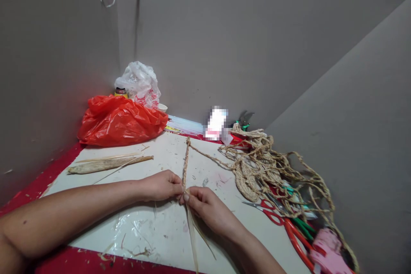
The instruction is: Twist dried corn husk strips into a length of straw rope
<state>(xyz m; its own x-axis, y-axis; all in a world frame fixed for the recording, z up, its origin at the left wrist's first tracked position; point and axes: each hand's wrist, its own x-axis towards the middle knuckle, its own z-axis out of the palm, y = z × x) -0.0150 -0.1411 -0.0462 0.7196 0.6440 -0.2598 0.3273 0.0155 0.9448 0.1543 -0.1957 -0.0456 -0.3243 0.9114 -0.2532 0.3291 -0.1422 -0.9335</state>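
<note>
Braided cord (185, 165) finger-pinched — red print (148, 97) on white bag (137, 76) illegible.

Braided cord (186, 162): dry plant fibre, rough, matt. Heaped cord (245, 183): coarse fibre, matt. Red bag (122, 122): thin plastic, glossy, crinkled. Scissors (262, 207): metal blades, smooth plastic handles.

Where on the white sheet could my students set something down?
The white sheet looks mostly bare between the dry plant strip and braid, and between the right hand and red-handled scissors. Crowded: the right side, with tangled rope and a pink object.
</note>
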